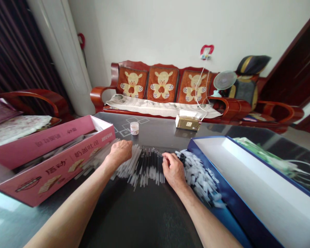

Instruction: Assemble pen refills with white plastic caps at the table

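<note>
My left hand (121,151) is closed with its knuckles up, over a spread of long translucent tubes (130,165). Its fingertips are hidden, so what it holds does not show. My right hand (173,168) has curled fingers, thumb and forefinger close together, at the right end of a row of thin black sticks (149,160) with pale lower ends. Whether something thin is pinched there I cannot make out. Just right of that hand lies a heap of short whitish translucent tubes (200,174), with a few dark pieces at its top.
A pink open box (67,162) with long thin pieces inside stands on the left. On the right is a blue open box (237,172) with a white inside. A small tub (134,128) and a tissue box (188,122) stand farther back on the dark table (134,217).
</note>
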The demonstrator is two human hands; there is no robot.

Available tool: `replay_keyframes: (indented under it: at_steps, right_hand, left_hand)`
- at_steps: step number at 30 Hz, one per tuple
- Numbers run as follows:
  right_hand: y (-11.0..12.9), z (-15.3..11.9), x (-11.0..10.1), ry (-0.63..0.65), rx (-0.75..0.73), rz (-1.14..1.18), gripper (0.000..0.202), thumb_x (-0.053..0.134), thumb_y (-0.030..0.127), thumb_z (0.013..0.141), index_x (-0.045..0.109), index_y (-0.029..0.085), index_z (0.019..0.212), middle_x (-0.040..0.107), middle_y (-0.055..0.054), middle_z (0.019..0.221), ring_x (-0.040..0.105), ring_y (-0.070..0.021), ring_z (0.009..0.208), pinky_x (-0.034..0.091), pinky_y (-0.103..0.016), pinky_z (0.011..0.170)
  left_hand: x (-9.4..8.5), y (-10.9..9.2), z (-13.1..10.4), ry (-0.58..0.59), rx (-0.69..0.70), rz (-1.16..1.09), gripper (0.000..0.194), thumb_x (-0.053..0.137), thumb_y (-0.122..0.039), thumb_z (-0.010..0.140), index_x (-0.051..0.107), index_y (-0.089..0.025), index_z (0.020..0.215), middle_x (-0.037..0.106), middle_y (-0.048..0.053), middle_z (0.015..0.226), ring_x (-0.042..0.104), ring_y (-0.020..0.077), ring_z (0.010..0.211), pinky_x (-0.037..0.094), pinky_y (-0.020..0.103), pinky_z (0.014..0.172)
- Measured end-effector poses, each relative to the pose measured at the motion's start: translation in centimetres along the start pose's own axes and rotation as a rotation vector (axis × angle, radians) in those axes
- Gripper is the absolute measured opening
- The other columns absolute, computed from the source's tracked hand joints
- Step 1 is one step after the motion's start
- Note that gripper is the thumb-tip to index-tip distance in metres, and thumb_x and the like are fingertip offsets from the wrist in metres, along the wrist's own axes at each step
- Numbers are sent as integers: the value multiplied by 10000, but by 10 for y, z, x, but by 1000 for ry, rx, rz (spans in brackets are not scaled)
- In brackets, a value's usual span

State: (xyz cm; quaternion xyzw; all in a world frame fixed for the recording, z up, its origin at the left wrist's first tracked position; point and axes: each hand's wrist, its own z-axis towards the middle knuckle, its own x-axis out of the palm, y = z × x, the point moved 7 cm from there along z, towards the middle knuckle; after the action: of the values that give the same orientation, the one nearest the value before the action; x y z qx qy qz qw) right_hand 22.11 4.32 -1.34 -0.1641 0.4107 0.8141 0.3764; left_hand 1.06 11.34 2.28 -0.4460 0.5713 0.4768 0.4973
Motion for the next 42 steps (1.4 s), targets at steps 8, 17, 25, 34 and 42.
replay_keyframes:
  at_steps: [8,17,25,34,42]
  right_hand:
    - [2,1,-1,0,5,-4,223,424,145,841,619,172,946,632,-71,885,606,-184,844,460,-289,797]
    - [2,1,0,8,4,-11,224,433,140,833,617,172,957,632,-70,890,605,-183,846,459,-281,792]
    - [-1,-1,2,8,-5,-2,220,434,136,833,612,178,955,628,-68,891,601,-183,849,460,-286,804]
    - [1,1,0,-1,-9,-3,222,432,133,831,617,184,943,635,-67,885,605,-183,844,463,-290,800]
    - [-7,3,-4,-67,46,62,242,416,135,823,633,182,918,663,-70,881,626,-175,833,477,-299,800]
  left_hand:
    - [-2,-2,-1,-36,-18,-12,333,417,-142,790,617,-171,1055,677,132,950,652,260,932,509,339,755]
    - [4,-32,-5,-168,114,-48,327,470,-391,813,633,-162,982,640,126,970,648,258,888,506,340,737]
    - [6,-31,-7,-94,85,-38,272,415,-221,816,616,-136,979,644,150,958,654,268,892,508,359,744]
    - [-1,-23,-5,-155,91,-121,421,388,-138,803,612,-264,1136,688,76,946,661,219,881,505,306,736]
    - [-22,-17,0,-327,82,-291,390,394,-168,787,682,-177,1051,714,62,941,654,177,911,478,232,849]
